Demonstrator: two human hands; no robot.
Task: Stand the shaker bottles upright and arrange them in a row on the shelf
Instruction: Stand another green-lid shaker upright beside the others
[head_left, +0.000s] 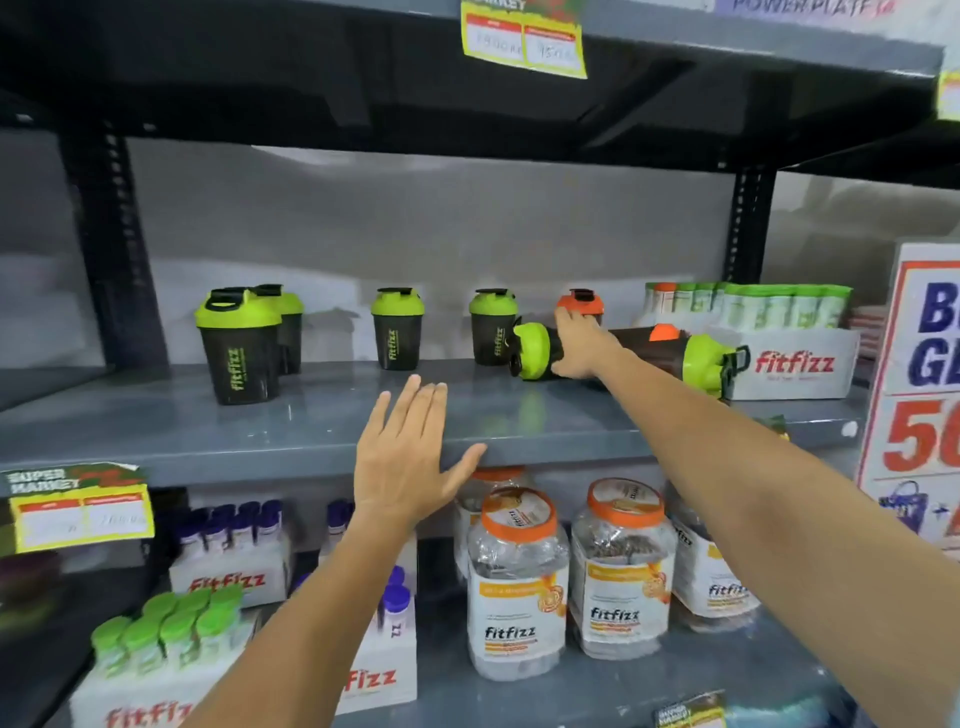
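Note:
Several black shaker bottles with green lids stand upright on the grey shelf (311, 415): two at the left (239, 345), one in the middle (397, 330), one further right (492, 327). An orange-lidded shaker (581, 302) stands at the back. Two shakers lie on their sides: one with its green lid pointing left (532, 351), one with its green lid pointing right (701, 364). My right hand (579, 345) wraps the body of the left lying shaker. My left hand (410, 457) hovers flat at the shelf's front edge, fingers spread, holding nothing.
A white fitfizz box (789, 364) with green-capped tubes stands at the shelf's right end. A promo sign (919, 395) leans at the far right. Below sit orange-lidded jars (517, 582) and boxes of tubes (228, 551). Bare shelf lies between the upright shakers.

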